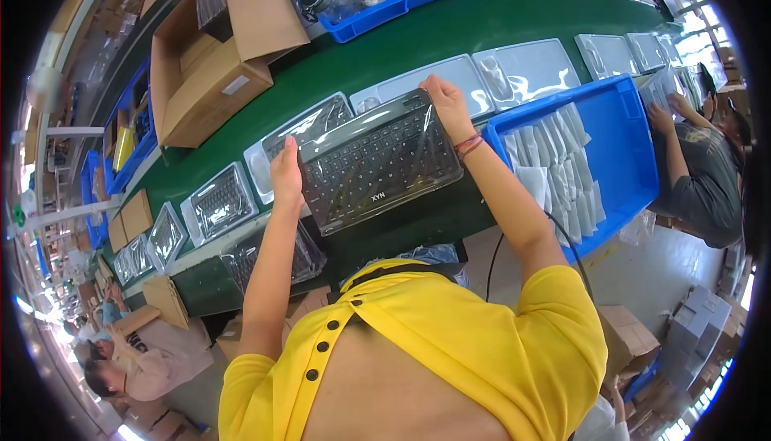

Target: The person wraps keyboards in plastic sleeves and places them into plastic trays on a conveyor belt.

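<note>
Between my two hands a black keyboard (377,160) in a clear plastic sleeve is held up, tilted, over the green bench. My left hand (286,173) is closed on its left edge, thumb on top. At its far right corner my right hand (446,108) pinches the sleeve. Behind it, partly covered, lies another wrapped keyboard (325,113) in a light tray. Several white trays (526,71) line the bench beyond my right hand. A stack of wrapped keyboards (241,260) sits at the near edge, partly hidden by my left forearm.
A blue bin (614,176) with several white packets (554,152) stands to my right. At the far left is an open cardboard box (213,91); a blue tray of parts (418,1) lies at the back. A co-worker (707,176) works at right, others (152,353) at lower left.
</note>
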### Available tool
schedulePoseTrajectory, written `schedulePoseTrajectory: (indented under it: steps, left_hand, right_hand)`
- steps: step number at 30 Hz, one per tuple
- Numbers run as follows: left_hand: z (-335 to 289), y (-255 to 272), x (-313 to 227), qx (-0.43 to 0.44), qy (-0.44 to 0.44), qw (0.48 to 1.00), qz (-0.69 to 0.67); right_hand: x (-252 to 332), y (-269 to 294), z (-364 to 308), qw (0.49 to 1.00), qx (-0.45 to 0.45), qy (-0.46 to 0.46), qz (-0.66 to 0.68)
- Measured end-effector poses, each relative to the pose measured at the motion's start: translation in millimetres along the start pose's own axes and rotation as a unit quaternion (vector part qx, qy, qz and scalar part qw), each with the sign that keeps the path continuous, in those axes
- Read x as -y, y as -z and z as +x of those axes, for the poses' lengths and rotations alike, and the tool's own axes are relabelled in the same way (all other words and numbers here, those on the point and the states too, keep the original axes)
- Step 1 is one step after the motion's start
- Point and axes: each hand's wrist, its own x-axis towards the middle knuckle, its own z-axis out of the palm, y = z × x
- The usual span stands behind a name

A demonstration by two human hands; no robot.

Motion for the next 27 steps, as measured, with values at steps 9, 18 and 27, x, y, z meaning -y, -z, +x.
schedulePoseTrajectory:
  steps: [9,18,27]
  left_hand:
    - [29.5,-26.1,18.0,-0.014,-0.033,0.999,-0.001]
    - [26.2,-40.9,3.9,-0.056,-0.073,0.995,0.048]
    - [71.8,-63.0,-7.3,-0.052,-0.089,0.993,0.063]
  right_hand:
    - [13.1,7.5,10.4,0.925,-0.163,0.093,-0.331]
    - [15.3,24.9,39.9,0.895,0.005,0.16,-0.416]
    - [-13.8,53.3,121.5,0.904,0.239,0.016,-0.355]
